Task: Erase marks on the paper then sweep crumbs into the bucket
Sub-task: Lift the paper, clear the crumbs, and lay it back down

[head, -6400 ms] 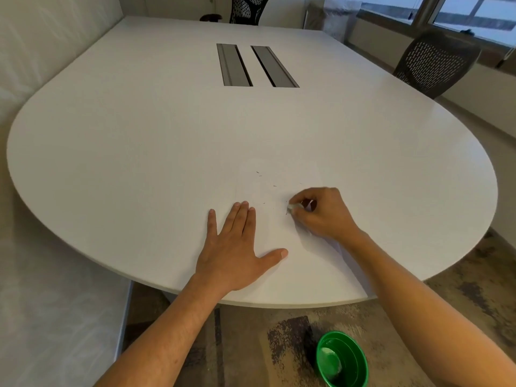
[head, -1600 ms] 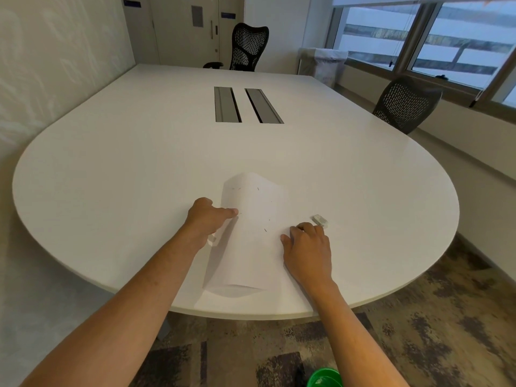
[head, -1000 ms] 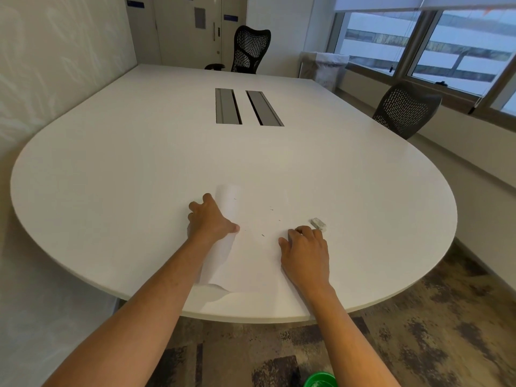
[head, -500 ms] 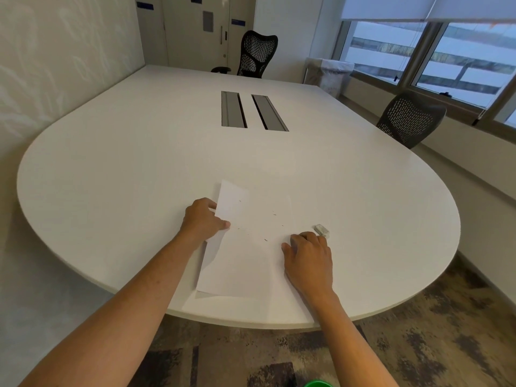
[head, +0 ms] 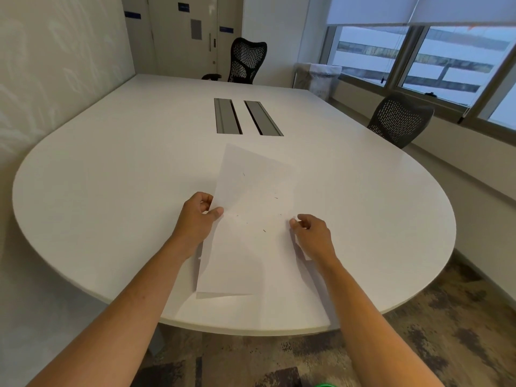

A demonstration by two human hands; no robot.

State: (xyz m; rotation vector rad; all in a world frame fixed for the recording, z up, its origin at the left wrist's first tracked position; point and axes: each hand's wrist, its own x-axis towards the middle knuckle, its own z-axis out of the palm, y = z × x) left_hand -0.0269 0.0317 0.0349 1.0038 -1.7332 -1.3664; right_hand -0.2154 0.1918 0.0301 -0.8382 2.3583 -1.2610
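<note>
Two hands hold one sheet between them. The left hand (head: 199,216) pinches the left edge of the paper (head: 251,219) between thumb and curled fingers; the right hand (head: 312,233) pinches the right edge in the same way. The paper is raised off the worktop (head: 111,177), far end tilted up, bent into a shallow trough between the hands, with small dark crumbs (head: 264,230) scattered near its middle.

Handling, as a judgement: the sheet is very light, limp and easily creased. It gives no support unless both side edges are held, and the crumbs are loose and will slide or spill if it tilts sideways. Grip at the mid-length of each long edge and keep the trough shape.

Half a second earlier the left edge alone was raised and the right hand pressed the sheet flat beside the eraser. Now both edges are lifted and the eraser is hidden. Only the rim of the green bucket (head: 325,384) shows, below the right forearm.
</note>
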